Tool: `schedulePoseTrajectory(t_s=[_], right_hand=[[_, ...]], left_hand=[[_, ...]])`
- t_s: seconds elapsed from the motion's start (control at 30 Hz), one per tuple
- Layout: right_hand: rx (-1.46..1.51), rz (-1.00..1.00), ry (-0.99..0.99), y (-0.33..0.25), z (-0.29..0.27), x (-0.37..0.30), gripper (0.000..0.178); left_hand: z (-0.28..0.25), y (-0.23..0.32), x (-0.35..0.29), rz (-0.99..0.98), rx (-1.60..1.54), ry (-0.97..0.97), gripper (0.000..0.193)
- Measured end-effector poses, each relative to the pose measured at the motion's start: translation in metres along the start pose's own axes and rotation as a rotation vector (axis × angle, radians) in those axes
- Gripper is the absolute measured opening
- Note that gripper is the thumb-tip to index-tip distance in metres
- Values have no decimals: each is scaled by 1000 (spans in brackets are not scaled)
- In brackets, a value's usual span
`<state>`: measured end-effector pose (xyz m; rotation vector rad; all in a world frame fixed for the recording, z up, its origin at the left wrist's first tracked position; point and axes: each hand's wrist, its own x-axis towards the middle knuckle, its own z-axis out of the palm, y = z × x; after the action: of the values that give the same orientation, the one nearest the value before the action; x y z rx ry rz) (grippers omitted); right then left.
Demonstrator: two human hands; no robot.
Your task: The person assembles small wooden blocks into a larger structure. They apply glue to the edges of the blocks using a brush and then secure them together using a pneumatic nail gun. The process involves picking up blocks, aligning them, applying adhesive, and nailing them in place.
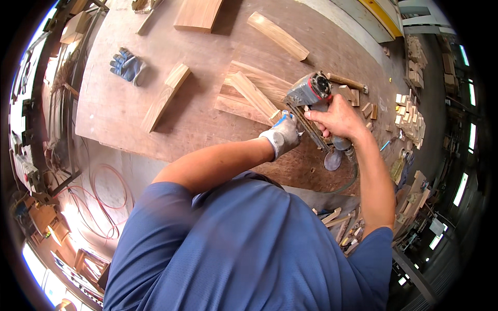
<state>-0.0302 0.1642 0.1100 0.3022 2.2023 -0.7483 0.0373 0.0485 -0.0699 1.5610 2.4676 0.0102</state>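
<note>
My right hand (340, 118), bare, is wrapped round the handle of a nail gun (306, 96) with a grey and red head and a long magazine. The nail gun is over the near end of a narrow wooden strip (254, 96). That strip lies on a wider wooden board (241, 108) on the table. My left hand (282, 137), in a grey and blue work glove, grips the strip's near end beside the tool. Some of its fingers are hidden behind the nail gun.
On the plywood table (116, 114) lie a wooden block (166, 98), a loose blue-grey glove (127, 66), a thick board (198, 14) and another block (278, 36). A hammer (347, 82) and small offcuts sit at the right. An air hose (348, 185) trails from the tool.
</note>
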Motion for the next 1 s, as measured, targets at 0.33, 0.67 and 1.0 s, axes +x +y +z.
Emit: schedulePoseTrajectory(t_s=[0.33, 0.67, 1.0], right_hand=[[-232, 25, -253, -41, -14, 34, 41], [-313, 60, -343, -51, -10, 60, 40], [-428, 63, -348, -68, -7, 58, 42]], left_hand=[[86, 17, 39, -229, -393, 62, 50], [69, 6, 33, -474, 714, 585, 51], [53, 4, 27, -416, 665, 596, 46]])
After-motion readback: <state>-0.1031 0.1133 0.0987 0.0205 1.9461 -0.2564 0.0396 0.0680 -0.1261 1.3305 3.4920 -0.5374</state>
